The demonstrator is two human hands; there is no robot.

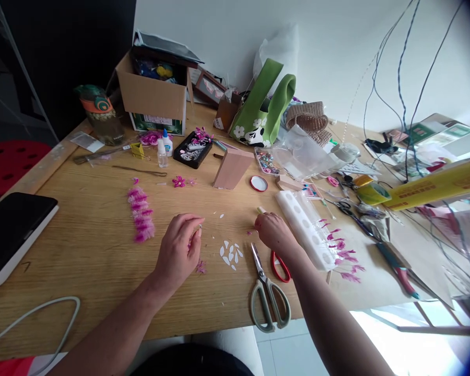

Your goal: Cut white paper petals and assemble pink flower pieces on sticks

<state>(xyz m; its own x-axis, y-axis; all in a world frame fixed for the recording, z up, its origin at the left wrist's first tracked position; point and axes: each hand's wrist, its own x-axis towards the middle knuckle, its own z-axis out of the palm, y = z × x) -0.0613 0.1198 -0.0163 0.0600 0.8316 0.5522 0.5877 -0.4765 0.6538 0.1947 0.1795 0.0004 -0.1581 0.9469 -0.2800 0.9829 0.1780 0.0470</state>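
Note:
My left hand (180, 244) hovers over the middle of the table with thumb and fingers curled together in a pinch. A bit of pink shows inside it, too small to make out. Just below lies a pink fluffy scrap (201, 267). My right hand (274, 231) is lowered to the table, its fingers bent inward and their tips hidden; what they grip, if anything, does not show. Between the hands are several white petal-shaped pieces (231, 256). Large scissors (263, 277) with pale handles lie nearest my right hand, and red-handled scissors (281, 266) lie partly under that wrist.
A pink fluffy strip (141, 214) lies at left, near a black-and-white device (19, 230). Behind are a pink flower (178, 181), glue bottles (166, 142), a wooden block (234, 168) and a green bag (258, 115). White foam (307, 230) with pink stems stands at right.

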